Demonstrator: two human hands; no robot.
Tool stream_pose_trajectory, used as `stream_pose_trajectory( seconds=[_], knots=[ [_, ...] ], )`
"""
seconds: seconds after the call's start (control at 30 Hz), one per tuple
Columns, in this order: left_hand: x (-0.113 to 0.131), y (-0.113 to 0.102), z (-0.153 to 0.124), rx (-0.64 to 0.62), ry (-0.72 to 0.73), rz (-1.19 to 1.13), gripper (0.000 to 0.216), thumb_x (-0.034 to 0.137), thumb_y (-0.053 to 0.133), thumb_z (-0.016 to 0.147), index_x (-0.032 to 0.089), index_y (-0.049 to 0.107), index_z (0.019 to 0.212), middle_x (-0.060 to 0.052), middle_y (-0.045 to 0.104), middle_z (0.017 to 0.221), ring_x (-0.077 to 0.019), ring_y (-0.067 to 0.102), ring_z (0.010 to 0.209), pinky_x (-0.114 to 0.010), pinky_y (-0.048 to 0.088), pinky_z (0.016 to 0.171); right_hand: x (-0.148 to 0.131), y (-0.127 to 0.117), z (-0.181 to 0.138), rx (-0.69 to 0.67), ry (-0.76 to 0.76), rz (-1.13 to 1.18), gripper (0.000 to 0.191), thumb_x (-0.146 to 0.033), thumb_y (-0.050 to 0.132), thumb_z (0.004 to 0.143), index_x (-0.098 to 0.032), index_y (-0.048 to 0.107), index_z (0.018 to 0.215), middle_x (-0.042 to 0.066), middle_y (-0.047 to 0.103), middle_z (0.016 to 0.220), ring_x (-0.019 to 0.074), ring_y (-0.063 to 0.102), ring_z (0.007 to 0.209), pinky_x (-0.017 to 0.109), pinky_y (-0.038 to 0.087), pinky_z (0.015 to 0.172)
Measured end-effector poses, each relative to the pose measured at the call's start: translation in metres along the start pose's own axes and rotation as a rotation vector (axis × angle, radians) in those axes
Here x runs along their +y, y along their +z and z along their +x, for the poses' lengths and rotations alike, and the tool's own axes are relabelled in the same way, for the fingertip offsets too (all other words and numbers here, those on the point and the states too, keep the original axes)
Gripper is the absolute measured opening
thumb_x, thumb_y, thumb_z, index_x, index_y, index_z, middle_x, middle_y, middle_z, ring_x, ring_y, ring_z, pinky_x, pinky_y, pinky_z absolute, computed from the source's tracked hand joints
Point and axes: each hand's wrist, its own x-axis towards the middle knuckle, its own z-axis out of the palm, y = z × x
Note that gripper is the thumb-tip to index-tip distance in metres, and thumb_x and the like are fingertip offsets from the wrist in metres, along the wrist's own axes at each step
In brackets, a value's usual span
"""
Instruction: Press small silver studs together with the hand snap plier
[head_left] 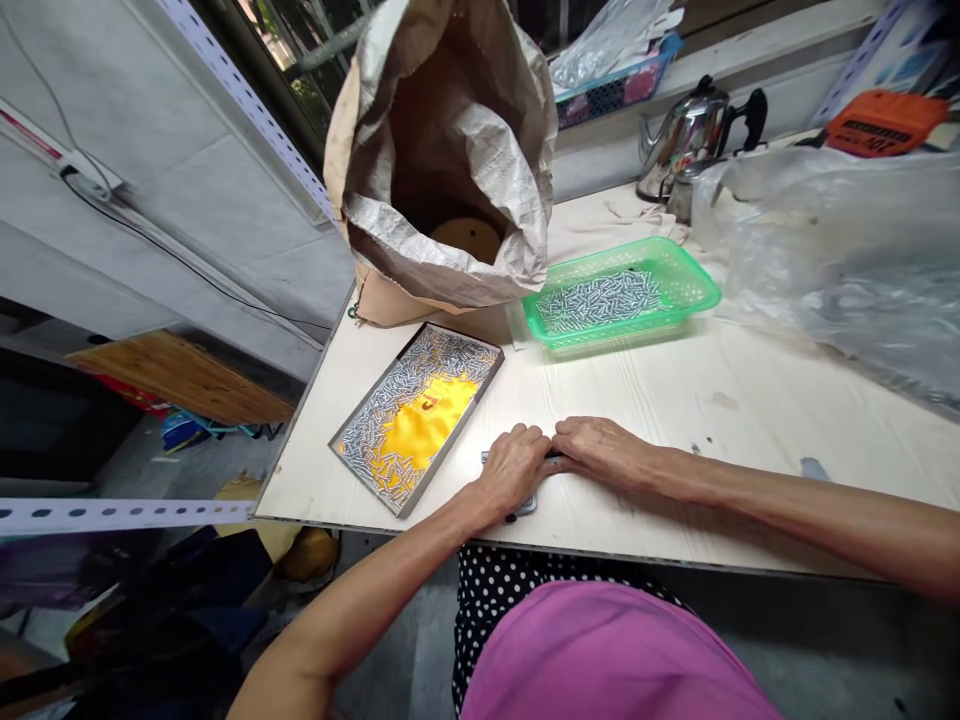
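Your left hand (516, 465) and right hand (596, 446) seem clamped on a slim grey bar (553, 457), near centre, a handling step calling next for steadiness.

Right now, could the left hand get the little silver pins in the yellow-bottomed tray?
Probably yes. The left hand is close beside the tray, nothing covers the pins, and the rim looks low. It would likely need to let go of the gray metal part first.
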Motion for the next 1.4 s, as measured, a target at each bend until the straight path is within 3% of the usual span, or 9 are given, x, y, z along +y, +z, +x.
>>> stream_pose_trajectory(
  seconds=[0.17,0.27,0.43,0.53,0.67,0.8,0.93,1.13,1.4],
  knots=[
    [0.000,0.003,-0.003,0.034,-0.020,-0.020,0.041,0.051,0.040,0.097,0.017,0.063,0.090,-0.009,0.061,0.091,-0.0238,0.055,0.091,-0.035,0.045,0.077,-0.002,0.001,-0.003,0.012,-0.005,-0.008,0.026,-0.035,0.052,0.096,-0.016,0.062,0.081,0.006,0.061,0.076,0.0182,0.055,0.070,0.030,0.042,0.064],
    [-0.003,0.004,-0.008,0.095,-0.037,-0.008,0.041,0.054,0.045,0.094,0.016,0.062,0.099,-0.009,0.061,0.096,-0.0246,0.055,0.095,-0.037,0.046,0.081,-0.002,0.000,-0.009,0.076,0.002,-0.003,0.023,-0.036,0.055,0.094,-0.015,0.064,0.094,0.009,0.062,0.087,0.0215,0.056,0.080,0.034,0.047,0.072],
    [-0.002,0.010,-0.022,0.182,-0.094,-0.006,0.065,0.057,0.062,0.083,0.014,0.048,0.130,-0.015,0.058,0.118,-0.0299,0.054,0.109,-0.045,0.049,0.090,-0.004,0.006,-0.027,0.232,-0.032,0.082,0.061,-0.052,0.060,0.087,-0.014,0.050,0.133,0.021,0.053,0.128,0.0324,0.049,0.119,0.050,0.047,0.093],
    [0.004,0.021,-0.034,0.252,-0.078,-0.029,0.057,0.047,0.063,0.086,0.016,0.045,0.131,-0.019,0.050,0.134,-0.0322,0.049,0.121,-0.051,0.046,0.097,-0.011,0.011,-0.035,0.287,-0.006,0.108,0.058,-0.047,0.059,0.089,-0.016,0.048,0.137,0.020,0.048,0.137,0.0336,0.042,0.129,0.054,0.043,0.100],
    [0.003,0.028,-0.050,0.411,-0.034,-0.108,0.030,0.034,0.052,0.095,0.017,0.053,0.119,-0.018,0.051,0.136,-0.0294,0.046,0.127,-0.050,0.043,0.103,-0.027,0.007,-0.039,0.339,0.075,0.184,0.033,-0.028,0.051,0.095,-0.020,0.058,0.126,0.014,0.060,0.120,0.0269,0.054,0.113,0.047,0.049,0.092],
    [-0.023,0.005,-0.059,0.560,-0.175,-0.110,0.020,0.023,0.043,0.098,0.018,0.062,0.105,-0.012,0.062,0.116,-0.0242,0.054,0.111,-0.043,0.045,0.098,-0.039,0.005,-0.039,0.293,0.106,0.176,0.027,-0.022,0.047,0.096,-0.017,0.063,0.116,0.012,0.065,0.105,0.0247,0.057,0.099,0.043,0.050,0.084],
    [-0.050,-0.021,-0.064,0.569,-0.258,-0.052,0.020,0.026,0.047,0.096,0.019,0.066,0.093,-0.007,0.064,0.091,-0.0223,0.056,0.091,-0.036,0.047,0.084,-0.048,0.017,-0.038,0.217,0.090,0.164,0.026,-0.022,0.048,0.096,-0.015,0.062,0.116,0.012,0.064,0.102,0.0239,0.056,0.094,0.040,0.049,0.079],
    [-0.072,-0.031,-0.068,0.581,-0.318,0.062,0.019,0.027,0.050,0.095,0.019,0.068,0.094,-0.007,0.065,0.094,-0.0231,0.054,0.092,-0.034,0.044,0.082,-0.054,0.033,-0.041,0.252,0.128,0.156,0.029,-0.018,0.048,0.094,-0.018,0.059,0.121,0.011,0.064,0.105,0.0249,0.055,0.095,0.040,0.048,0.078],
    [-0.118,-0.038,-0.022,0.485,-0.369,0.158,0.018,0.017,0.050,0.092,0.017,0.067,0.096,-0.009,0.064,0.100,-0.0240,0.053,0.099,-0.033,0.043,0.083,-0.059,0.039,-0.039,0.296,0.133,0.057,0.033,-0.016,0.052,0.091,-0.019,0.057,0.123,0.012,0.065,0.107,0.0263,0.057,0.095,0.041,0.050,0.076]
  ],
)
